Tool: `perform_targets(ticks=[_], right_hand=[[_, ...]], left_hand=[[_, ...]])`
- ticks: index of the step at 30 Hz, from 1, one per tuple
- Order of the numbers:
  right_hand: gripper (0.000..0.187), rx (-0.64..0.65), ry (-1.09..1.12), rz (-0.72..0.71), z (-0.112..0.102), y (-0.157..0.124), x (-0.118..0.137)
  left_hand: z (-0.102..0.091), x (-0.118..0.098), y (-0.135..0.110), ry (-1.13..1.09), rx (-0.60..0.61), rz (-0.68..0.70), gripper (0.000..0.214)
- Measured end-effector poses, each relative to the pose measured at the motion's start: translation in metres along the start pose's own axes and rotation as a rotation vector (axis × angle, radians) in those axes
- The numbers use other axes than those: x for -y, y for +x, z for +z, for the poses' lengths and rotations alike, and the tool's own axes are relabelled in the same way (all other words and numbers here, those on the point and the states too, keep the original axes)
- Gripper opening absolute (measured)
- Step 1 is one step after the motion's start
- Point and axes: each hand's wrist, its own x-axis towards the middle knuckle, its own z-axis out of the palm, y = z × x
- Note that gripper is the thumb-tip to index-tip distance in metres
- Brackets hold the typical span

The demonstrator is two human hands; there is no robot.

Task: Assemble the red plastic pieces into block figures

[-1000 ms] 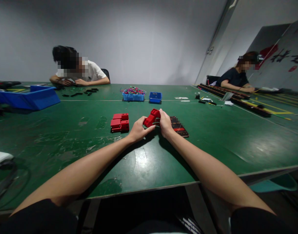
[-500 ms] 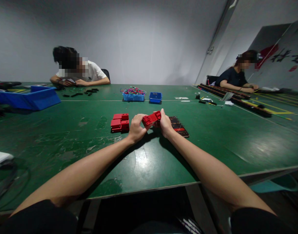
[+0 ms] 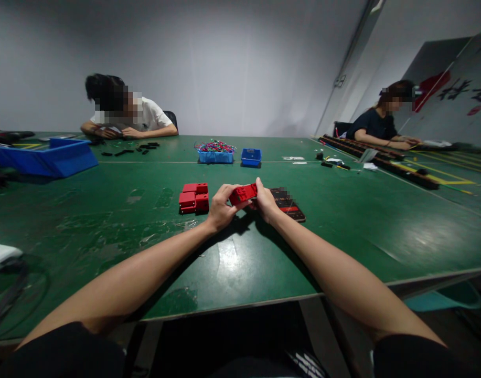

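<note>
Red block (image 3: 243, 195) is between my hands, up off the green table (image 3: 342, 226). Looks like hard moulded plastic: I'd guess light, stiff, not fragile, maybe a bit slick on the flat faces. Best grip is probably the two ends, leaving the recessed face free. Left hand (image 3: 221, 211): fingers curled over the left end, thumb underneath, gap only as wide as the block. Right hand (image 3: 266, 202): thumb up against the right end, closed in on it; the other fingertips are mostly hidden, can't tell their spread. Stack of red blocks (image 3: 193, 199) just left of my left hand, phone (image 3: 289, 202) just beyond my right. Further out, blue bin of wires (image 3: 215, 157) and small blue bin (image 3: 250, 158).
</note>
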Motion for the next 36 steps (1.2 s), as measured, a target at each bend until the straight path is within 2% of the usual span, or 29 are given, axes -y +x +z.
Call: perform_targets(ticks=[3, 8, 14, 18, 23, 28, 36], right_hand=[[0.063, 0.025, 0.013, 0.009, 0.0, -0.002, 0.005], [0.046, 0.021, 0.033, 0.003, 0.002, -0.001, 0.004], [0.025, 0.049, 0.033, -0.023, 0.003, -0.001, -0.002], [0.017, -0.032, 0.081, -0.014, 0.005, -0.002, 0.001], [0.019, -0.161, 0.108, -0.138, 0.005, 0.0, 0.003], [0.035, -0.158, -0.047, -0.271, -0.001, 0.002, 0.0], [0.033, -0.129, -0.284, -0.492, -0.004, 0.0, -0.003]], left_hand=[[0.001, 0.001, -0.001, 0.039, 0.02, 0.068, 0.04], [0.005, 0.004, -0.004, 0.033, 0.12, 0.162, 0.042], [0.007, 0.006, -0.005, 0.026, 0.199, 0.129, 0.047], [0.008, 0.004, -0.005, 0.007, 0.213, 0.087, 0.056], [0.008, 0.001, -0.003, -0.01, 0.173, -0.058, 0.062], [0.011, 0.011, -0.001, -0.007, 0.163, -0.196, 0.057], [0.012, 0.015, 0.0, 0.046, 0.169, -0.196, 0.049]])
